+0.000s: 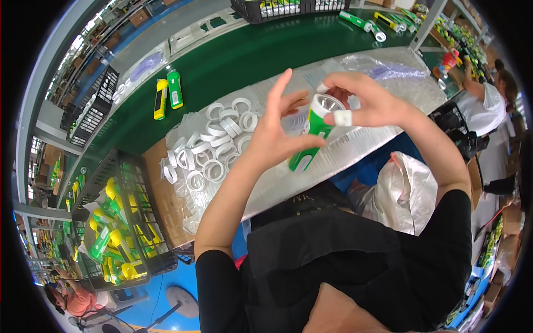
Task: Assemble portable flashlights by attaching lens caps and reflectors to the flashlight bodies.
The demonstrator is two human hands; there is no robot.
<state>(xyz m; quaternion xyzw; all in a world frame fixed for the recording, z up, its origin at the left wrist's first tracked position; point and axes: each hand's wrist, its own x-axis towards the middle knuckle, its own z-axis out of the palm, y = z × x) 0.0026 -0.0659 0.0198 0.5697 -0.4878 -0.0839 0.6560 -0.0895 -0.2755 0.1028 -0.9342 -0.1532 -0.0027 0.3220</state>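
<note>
My right hand (369,102), with white wraps on its thumb and a finger, grips a green flashlight (302,159) around its wide head. The head has a white rim and a reflector that faces up toward me. Just left of the flashlight, my left hand (269,130) is open, its fingers spread and the thumb stretched toward the green body. Whether that thumb touches the body I cannot tell. Beside my left forearm, a pile of loose white plastic rings (214,169) lies on the grey padded work surface (266,191).
Yellow and green flashlights fill a black crate (150,222) at the lower left. A yellow flashlight (160,100) and a green one (175,89) lie on the green belt (222,61). Another black crate (300,10) stands beyond. A white sack (408,191) is near my right arm; co-workers sit both sides.
</note>
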